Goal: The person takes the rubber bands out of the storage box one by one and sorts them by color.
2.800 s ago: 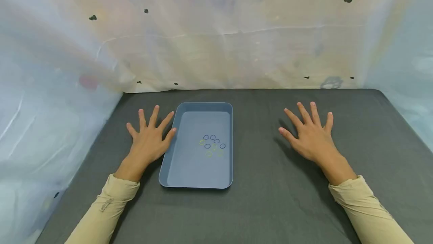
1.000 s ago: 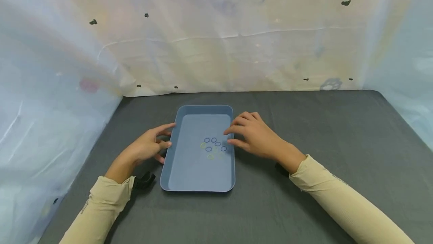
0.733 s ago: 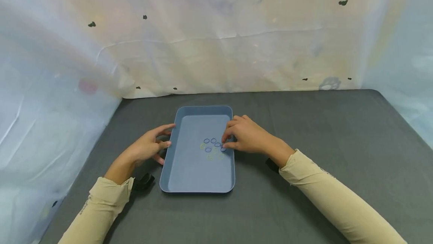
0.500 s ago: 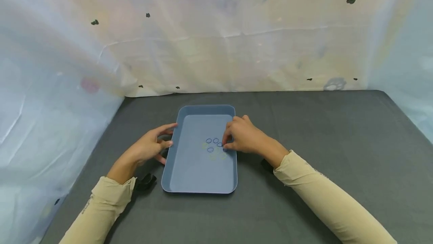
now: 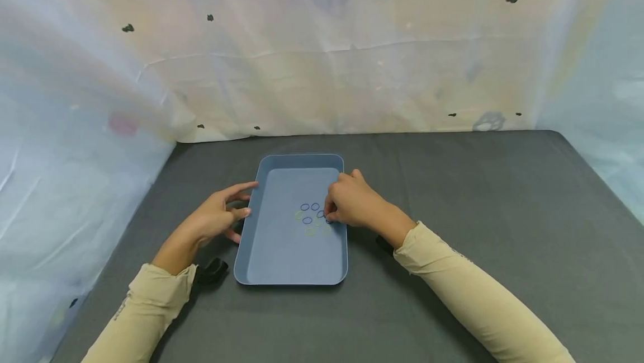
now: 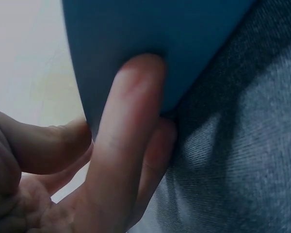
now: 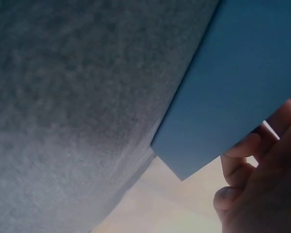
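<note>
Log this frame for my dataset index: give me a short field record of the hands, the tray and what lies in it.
surface: dark grey cloth
tray: blue, rectangular, lying flat
contents: small blue and yellow-green rubber bands, loosely clustered
left hand: fingers against the tray's left wall
right hand: reaching over the right rim, fingertips curled at a blue band; grip not clearly visible
backdrop: pale plastic sheeting

A dark grey cloth (image 5: pixel 453 212) covers the table, with pale crinkled sheeting (image 5: pixel 322 55) hung behind it.

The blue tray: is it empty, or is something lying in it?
Not empty. Small rubber bands, blue and yellowish, lie in the blue tray.
</note>
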`<move>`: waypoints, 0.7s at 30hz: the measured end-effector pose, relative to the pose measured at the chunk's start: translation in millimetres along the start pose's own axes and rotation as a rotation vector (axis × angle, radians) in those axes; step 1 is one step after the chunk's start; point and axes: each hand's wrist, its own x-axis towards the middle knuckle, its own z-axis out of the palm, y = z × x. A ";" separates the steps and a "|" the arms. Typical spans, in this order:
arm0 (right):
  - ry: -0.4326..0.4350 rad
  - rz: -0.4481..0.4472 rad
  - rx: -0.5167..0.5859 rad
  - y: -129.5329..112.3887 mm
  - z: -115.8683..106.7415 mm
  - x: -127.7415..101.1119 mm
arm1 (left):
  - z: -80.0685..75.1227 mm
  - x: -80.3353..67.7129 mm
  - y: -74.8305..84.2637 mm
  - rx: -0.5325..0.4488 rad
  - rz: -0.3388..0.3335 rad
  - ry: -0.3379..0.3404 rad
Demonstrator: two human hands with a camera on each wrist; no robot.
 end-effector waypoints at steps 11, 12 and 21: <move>-0.018 -0.034 -0.009 0.0 2.3 -1.8 | 1.7 2.9 -5.8 -0.055 -0.019 -0.019; -0.014 -0.038 -0.003 0.6 2.5 -2.0 | 1.7 3.1 -6.2 -0.063 -0.021 -0.022; 0.103 -0.057 0.066 5.0 -2.9 -10.1 | 0.5 3.1 -3.8 -0.063 -0.033 -0.015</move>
